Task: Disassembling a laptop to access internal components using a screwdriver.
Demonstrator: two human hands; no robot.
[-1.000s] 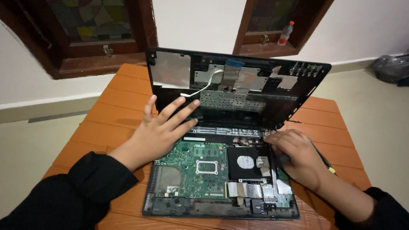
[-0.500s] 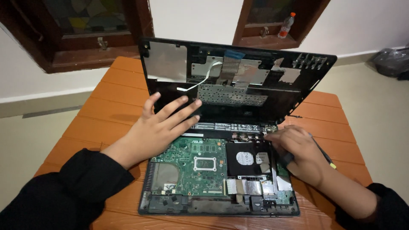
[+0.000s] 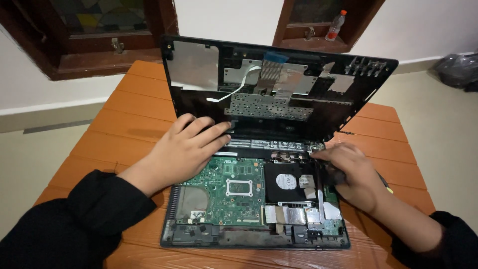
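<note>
The opened laptop base (image 3: 254,209) lies at the centre of the orange slatted table (image 3: 124,119), its green motherboard (image 3: 234,189) exposed. The left hand (image 3: 186,149), at 10 o'clock from the board, rests flat with fingers spread on the upper edge, steadying the chassis and raised top cover (image 3: 279,89). The right hand (image 3: 348,174), at 3 o'clock, is closed around a dark tool with its tip at the hinge area.

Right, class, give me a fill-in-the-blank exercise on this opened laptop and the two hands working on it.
1. The circuit board inside the laptop base is ____ in colour.
2. The left hand lies ____ on the laptop, fingers spread.
3. The table is made of orange ____ slats.
4. The right hand grips a ____ tool.

Missing words: green; flat; wooden; dark
</note>
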